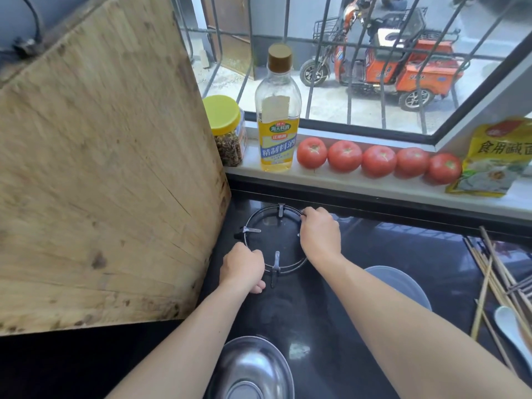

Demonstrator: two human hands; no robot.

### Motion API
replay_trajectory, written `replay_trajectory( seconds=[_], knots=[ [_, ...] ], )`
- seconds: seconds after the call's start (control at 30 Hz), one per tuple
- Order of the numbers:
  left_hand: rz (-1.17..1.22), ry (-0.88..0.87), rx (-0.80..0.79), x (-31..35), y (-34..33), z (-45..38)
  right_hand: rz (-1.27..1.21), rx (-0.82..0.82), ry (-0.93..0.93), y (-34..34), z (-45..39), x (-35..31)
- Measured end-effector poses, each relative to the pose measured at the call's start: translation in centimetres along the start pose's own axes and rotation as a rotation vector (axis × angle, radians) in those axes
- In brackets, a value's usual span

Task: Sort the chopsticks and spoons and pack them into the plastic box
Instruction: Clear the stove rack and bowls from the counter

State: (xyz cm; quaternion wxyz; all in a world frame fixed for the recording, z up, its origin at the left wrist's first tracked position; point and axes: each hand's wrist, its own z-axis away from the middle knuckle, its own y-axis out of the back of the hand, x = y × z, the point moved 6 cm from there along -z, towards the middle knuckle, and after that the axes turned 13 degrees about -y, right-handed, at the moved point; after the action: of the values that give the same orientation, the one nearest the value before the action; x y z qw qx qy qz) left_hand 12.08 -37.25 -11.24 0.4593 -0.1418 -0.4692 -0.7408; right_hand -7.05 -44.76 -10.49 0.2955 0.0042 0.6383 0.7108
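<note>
A black round metal pot stand (276,214) lies on the dark counter. My left hand (243,266) grips its near-left rim and my right hand (319,233) grips its far-right rim. A loose pile of wooden chopsticks (489,272) lies at the right edge of the counter, and a white spoon (511,329) rests among them at the lower right. A pale translucent plastic container (400,283) sits partly hidden behind my right forearm; I cannot tell whether it is the box.
A large wooden cutting board (100,174) leans upright at the left. On the sill stand a yellow-lidded jar (227,131), a cooking wine bottle (277,110), several tomatoes (378,161) and a yellow packet (495,159). A steel bowl (250,370) sits at the near edge.
</note>
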Motion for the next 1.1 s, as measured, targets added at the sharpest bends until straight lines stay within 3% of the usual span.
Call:
replay_trajectory(
  seconds=[0.2, 0.4, 0.53, 0.87, 1.1],
  knots=[
    [0.300, 0.108, -0.037, -1.0, -1.3, 0.4, 0.084, -0.060, 0.033, -0.2, 0.9, 0.0],
    [0.505, 0.140, -0.060, -2.0, -1.8, 0.9, -0.010, -0.168, -0.084, 0.5, 3.5, 2.5],
    [0.534, 0.132, -0.016, -2.4, -2.0, 0.7, -0.117, -0.290, -0.188, -1.0, 4.8, 3.5],
    [0.610, 0.078, 0.145, -2.4, -0.4, -1.2, -0.266, -0.267, -0.225, -1.7, 3.0, 1.9],
    [0.477, 0.068, 0.212, -2.6, 0.2, -2.0, -0.345, -0.181, -0.282, -2.6, 3.4, 1.9]
  ],
)
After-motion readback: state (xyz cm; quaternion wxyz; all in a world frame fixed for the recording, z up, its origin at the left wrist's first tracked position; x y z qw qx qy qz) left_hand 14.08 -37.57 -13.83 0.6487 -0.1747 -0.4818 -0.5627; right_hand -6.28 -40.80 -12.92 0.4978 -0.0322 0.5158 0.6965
